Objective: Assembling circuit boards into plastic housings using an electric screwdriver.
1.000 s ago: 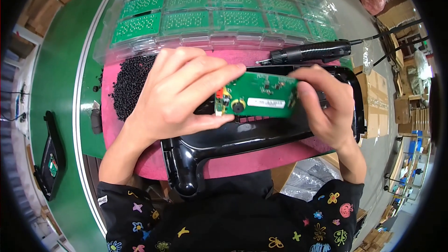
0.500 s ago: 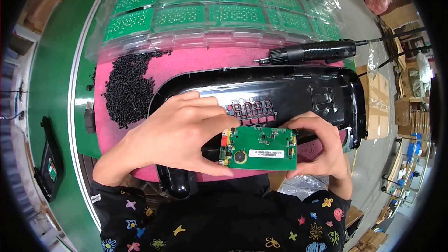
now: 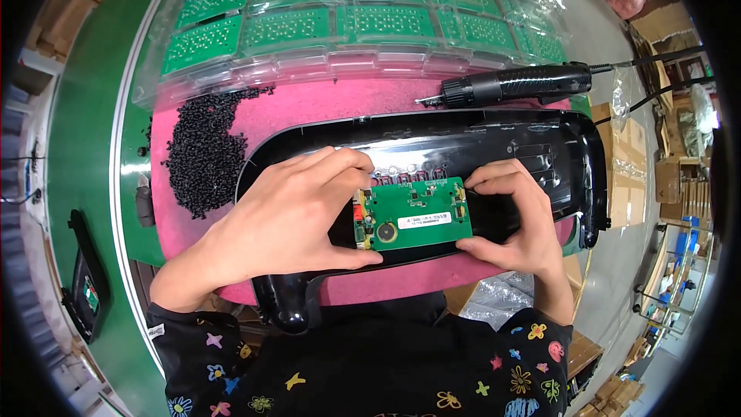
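A green circuit board (image 3: 417, 199) with a white label and a round dark buzzer is held between my two hands, component side up. My left hand (image 3: 305, 205) pinches its left end, thumb at the lower corner and fingers at the upper one. At the right end, my right hand (image 3: 513, 220) grips the edge between thumb and fingers. Beneath the board lies a long glossy black plastic housing (image 3: 324, 143), hollow side up. Its row of rectangular cutouts is partly covered by the board.
On the pink mat (image 3: 301, 93) sits a heap of small black screws (image 3: 202, 158). A black electric screwdriver (image 3: 513, 86) lies beyond the housing, its cable running right. Clear trays of green boards (image 3: 386, 23) stand at the back. Another black housing (image 3: 83, 278) rests far left.
Both hands have moved the circuit board away from my body and slightly left, over the housing's cutouts. Its tilt has changed a little. The grip stays the same.
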### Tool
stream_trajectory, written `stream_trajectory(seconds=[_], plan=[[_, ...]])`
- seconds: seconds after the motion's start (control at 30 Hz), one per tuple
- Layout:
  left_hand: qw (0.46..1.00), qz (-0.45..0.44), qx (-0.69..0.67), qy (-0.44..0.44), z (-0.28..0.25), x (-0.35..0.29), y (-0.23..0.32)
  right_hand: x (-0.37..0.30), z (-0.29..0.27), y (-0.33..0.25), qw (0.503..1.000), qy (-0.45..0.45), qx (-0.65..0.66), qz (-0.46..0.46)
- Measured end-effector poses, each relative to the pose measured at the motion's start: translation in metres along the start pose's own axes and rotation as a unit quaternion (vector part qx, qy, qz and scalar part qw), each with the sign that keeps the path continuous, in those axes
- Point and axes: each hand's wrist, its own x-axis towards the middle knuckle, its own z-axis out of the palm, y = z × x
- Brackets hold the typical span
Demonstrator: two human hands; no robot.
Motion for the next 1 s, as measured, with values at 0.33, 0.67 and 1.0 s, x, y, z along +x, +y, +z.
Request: stream_trajectory(seconds=[0.33,0.67,1.0], plan=[[0.998,-0.046,0.027,-0.015,-0.006,0.004,0.006,0.001,0.003,0.0,1.0,-0.003,0.013,0.027],[0.994,-0.06,0.09,0.01,-0.002,0.009,0.001,0.011,0.009,-0.005,0.992,0.016,-0.019,0.127],[0.992,-0.055,0.112,-0.018,-0.003,0.008,0.0,0.01,0.011,-0.005,0.99,0.009,-0.043,0.133]])
